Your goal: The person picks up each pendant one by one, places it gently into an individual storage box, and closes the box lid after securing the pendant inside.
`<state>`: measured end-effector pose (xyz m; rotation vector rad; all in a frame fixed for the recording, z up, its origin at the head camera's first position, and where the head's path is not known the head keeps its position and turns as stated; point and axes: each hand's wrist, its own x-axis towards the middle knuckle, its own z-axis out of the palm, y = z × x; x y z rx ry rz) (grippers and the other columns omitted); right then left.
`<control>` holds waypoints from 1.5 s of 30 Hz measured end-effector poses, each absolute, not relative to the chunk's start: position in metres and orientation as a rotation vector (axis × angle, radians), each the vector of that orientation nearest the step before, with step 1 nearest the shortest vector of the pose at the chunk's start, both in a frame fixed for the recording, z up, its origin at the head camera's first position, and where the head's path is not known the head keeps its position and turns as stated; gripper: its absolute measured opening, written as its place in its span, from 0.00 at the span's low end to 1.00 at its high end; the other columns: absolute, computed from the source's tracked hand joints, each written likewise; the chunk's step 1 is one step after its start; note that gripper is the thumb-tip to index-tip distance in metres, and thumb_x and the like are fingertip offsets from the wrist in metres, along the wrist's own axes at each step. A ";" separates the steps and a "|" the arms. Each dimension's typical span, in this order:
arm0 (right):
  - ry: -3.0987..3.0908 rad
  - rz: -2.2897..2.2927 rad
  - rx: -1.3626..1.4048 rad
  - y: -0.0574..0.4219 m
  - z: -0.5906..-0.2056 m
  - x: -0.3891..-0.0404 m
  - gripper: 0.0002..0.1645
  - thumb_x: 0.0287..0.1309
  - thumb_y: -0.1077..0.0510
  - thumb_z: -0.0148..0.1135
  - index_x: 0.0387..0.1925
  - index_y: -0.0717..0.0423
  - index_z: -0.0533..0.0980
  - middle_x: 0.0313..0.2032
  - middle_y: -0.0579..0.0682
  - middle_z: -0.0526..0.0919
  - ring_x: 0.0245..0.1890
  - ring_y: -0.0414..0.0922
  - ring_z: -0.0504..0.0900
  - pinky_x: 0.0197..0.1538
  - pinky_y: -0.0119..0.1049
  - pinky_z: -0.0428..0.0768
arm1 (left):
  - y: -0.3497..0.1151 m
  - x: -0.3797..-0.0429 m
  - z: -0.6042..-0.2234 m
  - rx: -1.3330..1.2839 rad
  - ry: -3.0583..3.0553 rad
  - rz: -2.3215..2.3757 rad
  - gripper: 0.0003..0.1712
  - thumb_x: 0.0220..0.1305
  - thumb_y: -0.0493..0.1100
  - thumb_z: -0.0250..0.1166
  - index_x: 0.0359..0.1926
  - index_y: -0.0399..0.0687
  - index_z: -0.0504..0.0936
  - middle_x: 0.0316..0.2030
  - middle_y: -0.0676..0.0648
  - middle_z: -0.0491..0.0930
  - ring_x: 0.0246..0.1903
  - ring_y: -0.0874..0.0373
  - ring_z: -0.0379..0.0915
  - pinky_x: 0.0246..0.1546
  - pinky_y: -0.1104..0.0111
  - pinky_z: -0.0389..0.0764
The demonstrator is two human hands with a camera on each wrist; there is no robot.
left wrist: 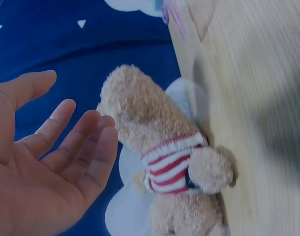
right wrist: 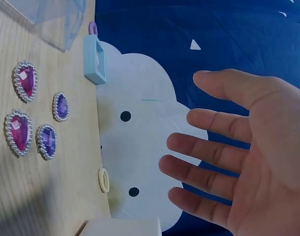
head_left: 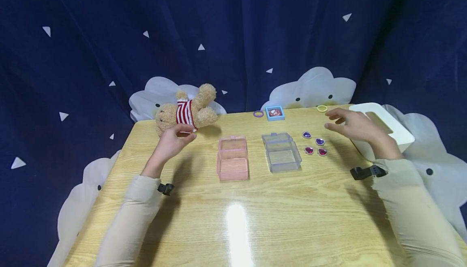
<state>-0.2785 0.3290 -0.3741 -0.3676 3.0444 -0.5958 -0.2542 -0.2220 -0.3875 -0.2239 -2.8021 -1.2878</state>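
My left hand (head_left: 173,141) hovers over the left of the table, fingers relaxed and holding nothing. Just beyond it lies a teddy bear (head_left: 185,112) in a red-and-white striped shirt. On the right, my right hand (head_left: 351,124) is raised above the table with loose, spread fingers and nothing in them. Nearest to it are two purple gems (head_left: 320,142) and two red-pink gems (head_left: 309,150), all with beaded silvery rims. A pink clear box (head_left: 232,167) and a bluish clear box (head_left: 282,159) stand mid-table with their lids folded back.
A white bin (head_left: 397,131) stands at the right edge, partly behind my right forearm. Along the back edge are a purple ring (head_left: 258,114), a light blue square frame (head_left: 275,113) and a yellow ring (head_left: 322,108). A dark blue curtain (head_left: 204,24) hangs behind the table (head_left: 197,222).
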 end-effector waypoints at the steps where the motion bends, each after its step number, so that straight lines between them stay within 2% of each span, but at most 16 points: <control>1: 3.042 -0.606 -0.370 0.329 -0.375 -0.279 0.34 0.67 0.40 0.58 0.64 0.59 0.71 0.59 0.66 0.79 0.56 0.63 0.79 0.54 0.60 0.78 | -0.219 -0.254 -0.388 -0.233 -2.796 -1.309 0.18 0.66 0.45 0.68 0.53 0.42 0.82 0.52 0.41 0.84 0.53 0.45 0.81 0.48 0.61 0.82; 6: 3.018 -0.655 -0.371 0.327 -0.381 -0.279 0.31 0.68 0.42 0.59 0.62 0.59 0.73 0.56 0.68 0.80 0.51 0.64 0.82 0.51 0.59 0.80 | -0.204 -0.252 -0.393 -0.280 -2.759 -1.372 0.17 0.65 0.43 0.68 0.53 0.42 0.82 0.51 0.40 0.84 0.52 0.46 0.82 0.50 0.57 0.82; 13: 3.014 -0.697 -0.416 0.329 -0.394 -0.277 0.27 0.67 0.47 0.61 0.58 0.61 0.76 0.52 0.65 0.84 0.47 0.61 0.84 0.50 0.56 0.81 | -0.183 -0.249 -0.405 -0.338 -2.704 -1.436 0.17 0.64 0.40 0.68 0.53 0.43 0.82 0.51 0.40 0.84 0.50 0.44 0.83 0.44 0.64 0.84; 21: 2.988 -0.712 -0.441 0.329 -0.410 -0.275 0.26 0.64 0.48 0.65 0.56 0.61 0.78 0.48 0.62 0.86 0.44 0.55 0.84 0.45 0.44 0.81 | -0.156 -0.244 -0.418 -0.374 -2.644 -1.596 0.20 0.63 0.36 0.69 0.56 0.42 0.80 0.54 0.35 0.82 0.50 0.40 0.82 0.47 0.58 0.85; 25: 2.960 -0.746 -0.432 0.329 -0.416 -0.271 0.25 0.63 0.49 0.66 0.56 0.59 0.78 0.48 0.61 0.86 0.43 0.52 0.84 0.42 0.38 0.79 | -0.139 -0.241 -0.426 -0.374 -2.654 -1.637 0.21 0.62 0.37 0.69 0.56 0.44 0.80 0.54 0.37 0.82 0.50 0.43 0.82 0.44 0.61 0.86; 35: 2.937 -0.808 -0.424 0.331 -0.428 -0.265 0.22 0.61 0.52 0.68 0.53 0.61 0.79 0.46 0.60 0.87 0.41 0.51 0.84 0.42 0.38 0.79 | -0.097 -0.235 -0.437 -0.426 -2.615 -1.730 0.21 0.59 0.37 0.72 0.55 0.45 0.82 0.52 0.41 0.84 0.46 0.47 0.85 0.40 0.66 0.87; 40: 2.912 -0.796 -0.402 0.332 -0.435 -0.266 0.22 0.62 0.52 0.67 0.53 0.61 0.79 0.46 0.60 0.87 0.43 0.52 0.85 0.43 0.38 0.79 | -0.076 -0.232 -0.439 -0.490 -2.607 -1.777 0.20 0.59 0.37 0.72 0.53 0.42 0.83 0.54 0.42 0.82 0.47 0.46 0.85 0.41 0.67 0.87; 45: 2.897 -0.779 -0.386 0.336 -0.443 -0.269 0.22 0.63 0.52 0.66 0.54 0.61 0.79 0.47 0.60 0.87 0.45 0.54 0.85 0.44 0.39 0.79 | -0.057 -0.228 -0.441 -0.504 -2.661 -1.762 0.20 0.61 0.39 0.72 0.54 0.44 0.82 0.52 0.44 0.84 0.49 0.48 0.84 0.42 0.70 0.86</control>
